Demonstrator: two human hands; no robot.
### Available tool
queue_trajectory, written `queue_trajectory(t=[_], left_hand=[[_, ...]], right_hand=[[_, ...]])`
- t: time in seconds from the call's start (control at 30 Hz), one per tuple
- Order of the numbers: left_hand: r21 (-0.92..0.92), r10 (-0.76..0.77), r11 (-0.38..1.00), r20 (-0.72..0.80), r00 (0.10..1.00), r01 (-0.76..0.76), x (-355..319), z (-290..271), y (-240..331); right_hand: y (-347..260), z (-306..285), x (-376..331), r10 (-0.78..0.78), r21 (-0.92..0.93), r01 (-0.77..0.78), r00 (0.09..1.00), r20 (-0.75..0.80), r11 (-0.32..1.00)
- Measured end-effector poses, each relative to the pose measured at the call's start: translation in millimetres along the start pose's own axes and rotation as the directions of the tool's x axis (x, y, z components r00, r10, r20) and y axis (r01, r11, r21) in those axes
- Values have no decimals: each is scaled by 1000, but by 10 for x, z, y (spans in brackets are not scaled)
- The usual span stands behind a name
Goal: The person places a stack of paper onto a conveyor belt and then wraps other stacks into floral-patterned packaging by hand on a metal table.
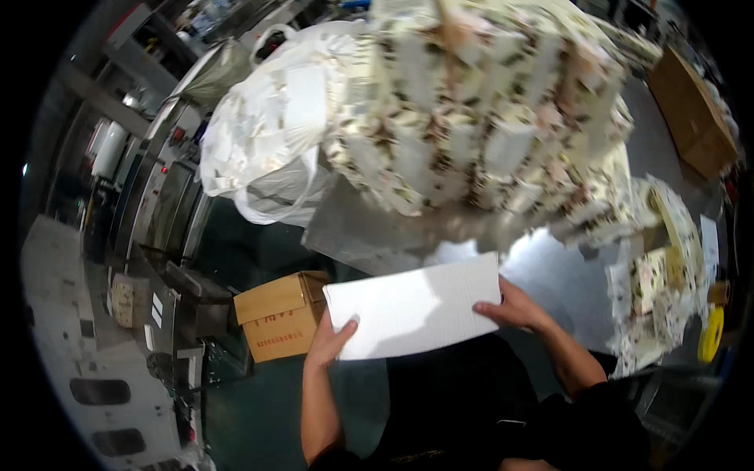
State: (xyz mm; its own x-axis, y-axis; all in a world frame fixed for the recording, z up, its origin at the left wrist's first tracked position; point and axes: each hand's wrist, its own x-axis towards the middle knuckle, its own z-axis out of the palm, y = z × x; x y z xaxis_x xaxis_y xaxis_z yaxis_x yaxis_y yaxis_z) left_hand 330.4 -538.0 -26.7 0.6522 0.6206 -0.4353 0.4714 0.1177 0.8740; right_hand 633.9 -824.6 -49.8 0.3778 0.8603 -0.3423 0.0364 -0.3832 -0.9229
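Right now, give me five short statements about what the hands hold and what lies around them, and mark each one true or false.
1. Both hands hold one flat white rectangular sheet. True: the left hand grips its lower left corner, the right hand its right edge.
2. A brown cardboard box sits to the left of the sheet. True.
3. The pile of flat cream-coloured cartons lies on the floor. False: it lies on the shiny metal table.
4. The big bag beside the pile is black. False: it is a white translucent plastic bag, stuffed full.
5. The right hand is empty. False: it holds the sheet.
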Motion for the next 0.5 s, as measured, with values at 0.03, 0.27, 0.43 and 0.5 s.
queue_trajectory(t=[0.03, 0.27, 0.43, 0.5], left_hand=[[-80, -13, 997, -5, 1000, 13, -4, -209, -157], [-373, 10, 926, -117, 993, -53, 393, -1942, -870], [-345, 2, 937, -160, 987, -58, 1198, -3293, -573], [-344, 130, 924, -123, 984, -165, 1740, -3883, -414]], right_hand=[[-99, 170, 147, -3, -8, 3, 999, 38, 1000], [-1161, 1421, 1547, -89, -143, 116, 979, 182, 983], [-2010, 2123, 2757, -76, -205, 93, 993, 90, 974], [-2484, 2279, 3222, -90, -249, 99, 995, 51, 963]])
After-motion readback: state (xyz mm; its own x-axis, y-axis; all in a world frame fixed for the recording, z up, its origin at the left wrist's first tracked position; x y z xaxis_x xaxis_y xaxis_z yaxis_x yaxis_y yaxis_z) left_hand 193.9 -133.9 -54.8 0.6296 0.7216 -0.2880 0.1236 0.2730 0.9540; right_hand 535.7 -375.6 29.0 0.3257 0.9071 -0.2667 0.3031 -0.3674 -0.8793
